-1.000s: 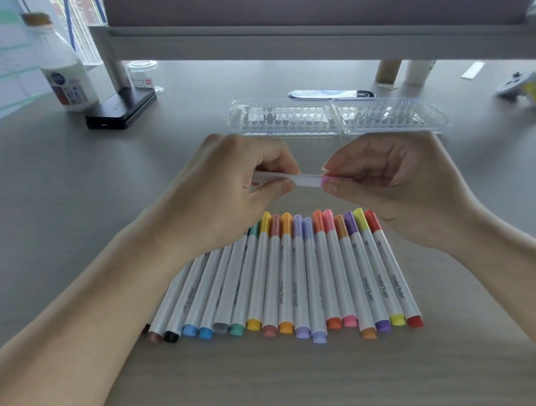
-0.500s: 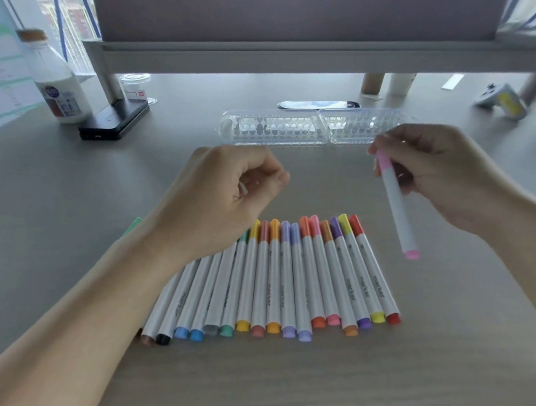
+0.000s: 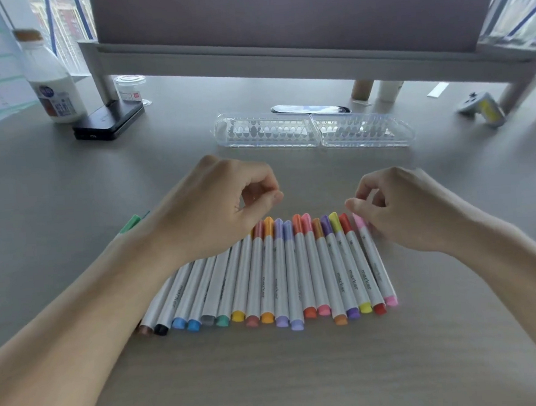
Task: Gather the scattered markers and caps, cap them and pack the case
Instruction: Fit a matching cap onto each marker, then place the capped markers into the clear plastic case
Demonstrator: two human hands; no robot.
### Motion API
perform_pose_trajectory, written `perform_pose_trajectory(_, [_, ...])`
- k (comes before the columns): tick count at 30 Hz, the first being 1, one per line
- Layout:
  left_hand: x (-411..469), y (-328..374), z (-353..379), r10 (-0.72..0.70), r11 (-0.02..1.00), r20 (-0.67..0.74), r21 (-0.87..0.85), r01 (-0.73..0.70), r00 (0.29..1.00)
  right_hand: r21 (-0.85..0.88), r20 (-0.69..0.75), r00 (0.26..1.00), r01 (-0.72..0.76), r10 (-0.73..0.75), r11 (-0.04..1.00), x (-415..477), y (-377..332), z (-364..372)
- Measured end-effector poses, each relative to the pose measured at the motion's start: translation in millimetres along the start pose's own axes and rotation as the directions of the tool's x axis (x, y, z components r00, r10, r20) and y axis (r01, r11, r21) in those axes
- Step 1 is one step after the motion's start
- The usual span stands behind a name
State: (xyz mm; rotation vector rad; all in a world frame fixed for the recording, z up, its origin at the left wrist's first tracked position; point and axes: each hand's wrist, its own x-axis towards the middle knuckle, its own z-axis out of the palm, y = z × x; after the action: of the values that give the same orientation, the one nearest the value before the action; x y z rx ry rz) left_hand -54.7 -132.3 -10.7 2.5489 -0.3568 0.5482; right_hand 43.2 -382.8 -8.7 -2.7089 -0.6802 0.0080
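Note:
Several capped markers (image 3: 284, 274) lie side by side in a row on the wooden table. A pink marker (image 3: 373, 259) lies at the row's right end. My right hand (image 3: 400, 212) hovers at its far cap with fingers loosely curled, right beside the barrel and gripping nothing. Over the row's far left end my left hand (image 3: 210, 207) hangs with fingers loosely curled and empty. A green marker (image 3: 130, 223) peeks out left of my left wrist. Behind the row, the clear plastic case (image 3: 366, 129) lies open, both halves showing their ribbed slots.
A milk bottle (image 3: 52, 91), a black box (image 3: 108, 122) and a small jar (image 3: 130, 88) stand at the back left. A grey monitor shelf (image 3: 281, 56) spans the back. A game controller (image 3: 482, 108) lies at the back right.
My hands parted; the right one carried the pink marker away from the left and laid it at the right end of the row.

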Motion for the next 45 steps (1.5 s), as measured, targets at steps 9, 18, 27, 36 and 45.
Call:
perform_pose_trajectory(9, [0.3, -1.0, 0.9, 0.004, 0.999, 0.018, 0.04, -0.004, 1.0, 0.043, 0.055, 0.998, 0.003, -0.006, 0.999, -5.6, -2.5, -0.5])
perform_pose_trajectory(18, [9.5, 10.4, -9.2, -0.035, 0.999, -0.083, 0.02, 0.037, 0.996, 0.125, -0.121, 0.992, -0.003, 0.019, 0.992, 43.5, 10.3, -3.8])
perform_pose_trajectory(27, [94.0, -20.0, 5.4, -0.335, 0.92, 0.26, 0.297, 0.254, 0.906, 0.014, 0.056, 0.998, -0.033, 0.032, 0.999, 102.0, 10.1, 9.8])
perform_pose_trajectory(36, [125.1, -55.1, 38.7, -0.381, 0.889, 0.322, 0.387, 0.247, 0.867, -0.094, 0.003, 0.998, -0.064, 0.064, 0.994, 115.1, 13.0, 13.9])
perform_pose_trajectory(45, [117.2, -53.9, 12.9, -0.424, 0.85, 0.309, 0.46, 0.257, 0.851, -0.118, 0.02, 0.999, 0.05, -0.048, 0.992, 106.6, -0.7, 8.2])
